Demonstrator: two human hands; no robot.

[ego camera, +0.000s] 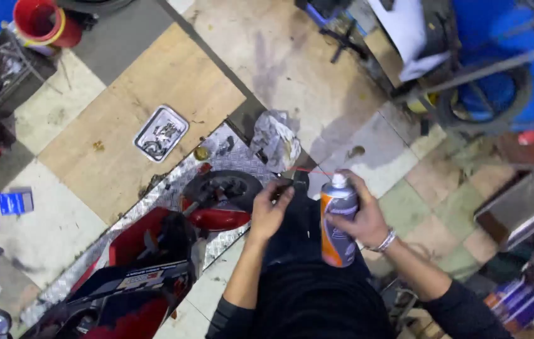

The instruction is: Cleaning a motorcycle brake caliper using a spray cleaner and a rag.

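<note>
The right hand's fingers [350, 210] were clamped on an upright spray can [337, 226], its red straw aimed toward 9 o'clock — at a small dark part [297, 182] pinched in the left hand's fingers [277, 198], above the small wheel [223, 191].

An orange-and-purple spray can [338, 227] at centre; a small blue box [15, 203] far left.
</note>
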